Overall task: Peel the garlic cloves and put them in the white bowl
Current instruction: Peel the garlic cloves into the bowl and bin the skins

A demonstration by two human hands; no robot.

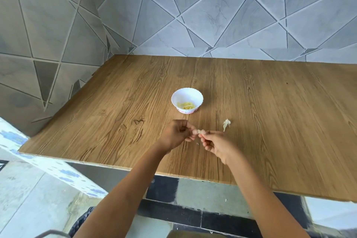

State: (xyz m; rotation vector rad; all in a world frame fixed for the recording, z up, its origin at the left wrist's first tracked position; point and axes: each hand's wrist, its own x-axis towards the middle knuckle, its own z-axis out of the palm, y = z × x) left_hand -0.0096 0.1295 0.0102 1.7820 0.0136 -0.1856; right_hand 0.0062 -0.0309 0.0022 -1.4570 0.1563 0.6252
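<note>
a grey tiled wall [212, 15] is seen at 12 o'clock, behind a wooden table [270, 112]. the left hand [176, 134] and the right hand [218, 145] are held over the table towards its near edge, with the fingertips brought together. the white bowl [177, 100] is set upright at 12 o'clock from the hands, near them, and peeled cloves [186, 105] are held in its bottom. a scrap of garlic skin [226, 124] is laid on the table at 1 o'clock from the right hand. a garlic clove [200, 132] is pinched between the curled fingers of both hands.
</note>
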